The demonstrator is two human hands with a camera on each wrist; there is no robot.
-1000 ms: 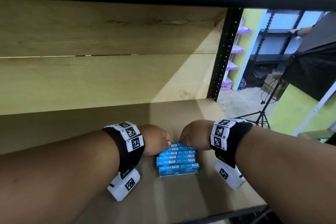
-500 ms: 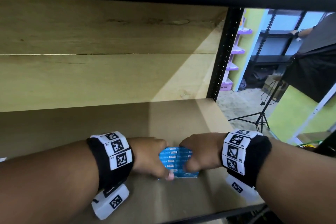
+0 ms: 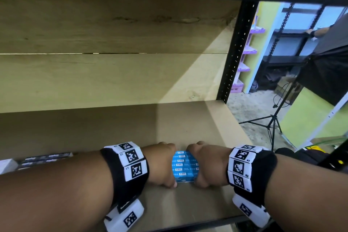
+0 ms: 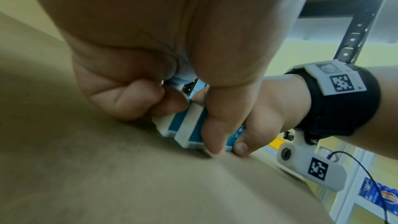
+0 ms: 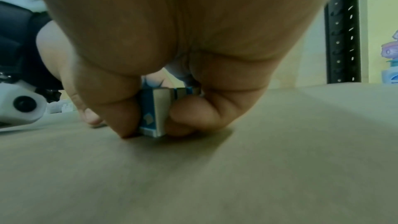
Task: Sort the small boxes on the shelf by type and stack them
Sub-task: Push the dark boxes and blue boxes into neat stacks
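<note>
Together, hands gripping rectangular blue boxes

Surroundings beyond the shelf bay

A black perforated metal upright stood at the right end of the bay, with pale wooden back boards beside it. Past it, a black tripod stand rested on the speckled grey floor, near a purple tiered display rack against a yellow-green wall. A black fabric sheet hung farther right.
</note>
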